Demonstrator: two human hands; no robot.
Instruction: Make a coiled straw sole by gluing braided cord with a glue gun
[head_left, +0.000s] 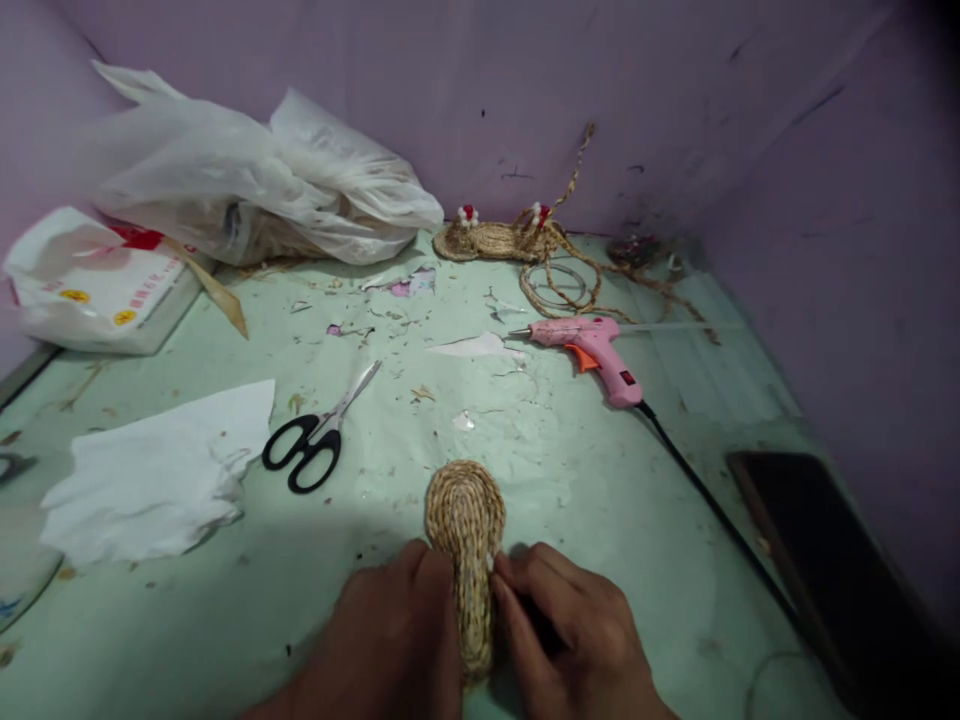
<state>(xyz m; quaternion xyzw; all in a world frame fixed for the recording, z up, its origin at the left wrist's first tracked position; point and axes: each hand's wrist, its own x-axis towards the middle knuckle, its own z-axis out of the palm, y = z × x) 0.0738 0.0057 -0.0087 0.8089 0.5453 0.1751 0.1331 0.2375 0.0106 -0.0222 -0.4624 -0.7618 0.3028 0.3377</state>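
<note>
A sole-shaped piece of coiled, braided straw cord (466,510) lies lengthwise on the table in front of me, its wide round end pointing away. My left hand (397,630) is closed against its left edge, the fingers curled and partly hidden. On the opposite edge, my right hand (570,630) has thumb and forefinger pinched together at the narrowing middle. A tiny whitish bit (491,563) shows at those fingertips, too small to name.
Black-handled scissors (319,430) lie left beside crumpled white paper (157,475). A pink glue gun (585,350) rests right, its cord running past a dark phone (817,540). Behind are a plastic bag (277,180), a white box (112,290) and a beaded straw sandal (495,241).
</note>
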